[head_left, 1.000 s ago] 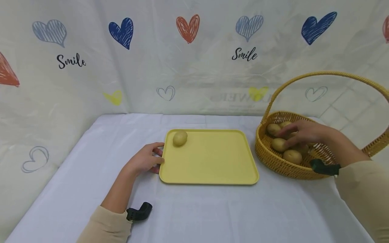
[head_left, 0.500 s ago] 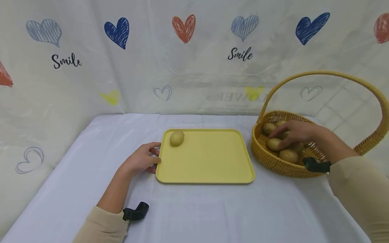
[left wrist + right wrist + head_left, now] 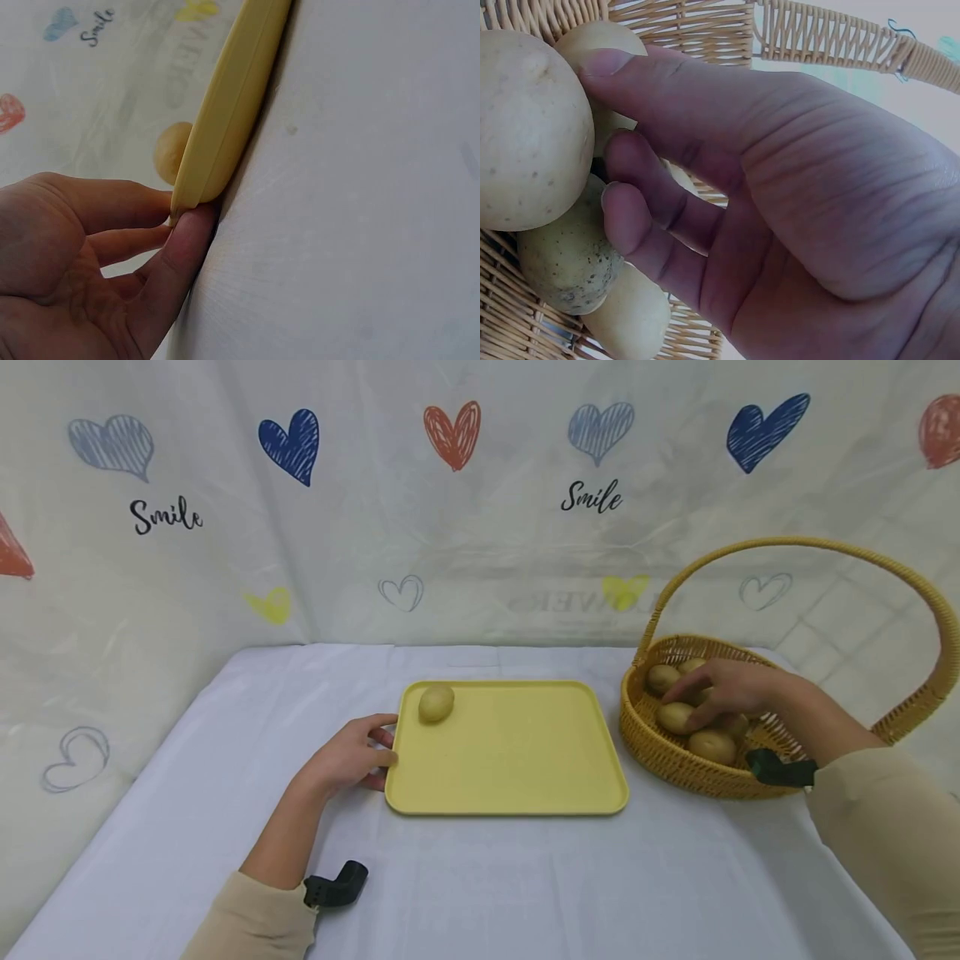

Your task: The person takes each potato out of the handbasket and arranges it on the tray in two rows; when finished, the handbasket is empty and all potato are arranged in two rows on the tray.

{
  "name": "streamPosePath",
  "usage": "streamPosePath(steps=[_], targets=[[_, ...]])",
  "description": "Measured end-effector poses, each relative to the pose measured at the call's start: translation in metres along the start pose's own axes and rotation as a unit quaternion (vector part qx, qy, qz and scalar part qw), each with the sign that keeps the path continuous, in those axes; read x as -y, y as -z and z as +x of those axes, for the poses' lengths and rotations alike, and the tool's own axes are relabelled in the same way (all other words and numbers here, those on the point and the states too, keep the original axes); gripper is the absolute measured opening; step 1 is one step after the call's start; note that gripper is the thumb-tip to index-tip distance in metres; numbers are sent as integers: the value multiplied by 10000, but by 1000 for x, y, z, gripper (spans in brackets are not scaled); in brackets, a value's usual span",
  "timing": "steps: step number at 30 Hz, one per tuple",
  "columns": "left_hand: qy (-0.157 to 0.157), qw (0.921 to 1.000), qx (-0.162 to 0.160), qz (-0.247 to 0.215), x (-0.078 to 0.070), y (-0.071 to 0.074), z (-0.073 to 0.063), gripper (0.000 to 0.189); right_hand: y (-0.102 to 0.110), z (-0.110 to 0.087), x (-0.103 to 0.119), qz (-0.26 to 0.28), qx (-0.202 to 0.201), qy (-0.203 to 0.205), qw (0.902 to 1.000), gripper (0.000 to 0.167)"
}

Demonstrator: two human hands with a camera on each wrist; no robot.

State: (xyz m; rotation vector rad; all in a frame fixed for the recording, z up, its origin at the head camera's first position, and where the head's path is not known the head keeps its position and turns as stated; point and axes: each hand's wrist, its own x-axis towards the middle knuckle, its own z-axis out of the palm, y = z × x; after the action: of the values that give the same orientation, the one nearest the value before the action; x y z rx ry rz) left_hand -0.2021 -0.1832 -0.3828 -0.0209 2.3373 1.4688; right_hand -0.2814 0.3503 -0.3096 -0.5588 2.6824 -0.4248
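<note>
The left hand pinches the yellow tray, likely steadying it; at frame right, the right hand pinches a potato.

On the white-covered tabletop, the person's left hand holds the left edge of a yellow tray; a lone potato lies near its far left corner. Inside the wicker basket, the right hand grips another potato. Behind hangs a heart-printed sheet.

My right hand partly hides the potatoes; the head view's edge cuts off my right sleeve
</note>
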Motion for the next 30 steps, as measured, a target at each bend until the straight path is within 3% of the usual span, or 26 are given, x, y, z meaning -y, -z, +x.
streamPosePath(steps=[10, 17, 30], targets=[[-136, 9999, -5, 24, 2, 2, -1, 69, -2, -3, -3, -53, -383, -73, 9992, 50], [-97, 9999, -18, 26, 3, 3, 0, 70, -2, -4, -1, 596, -420, -185, 9972, 58], [-49, 10000, -61, 12, 4, 2, 5, 68, 0, -8, 7, 1095, -616, -320, 9916, 57]])
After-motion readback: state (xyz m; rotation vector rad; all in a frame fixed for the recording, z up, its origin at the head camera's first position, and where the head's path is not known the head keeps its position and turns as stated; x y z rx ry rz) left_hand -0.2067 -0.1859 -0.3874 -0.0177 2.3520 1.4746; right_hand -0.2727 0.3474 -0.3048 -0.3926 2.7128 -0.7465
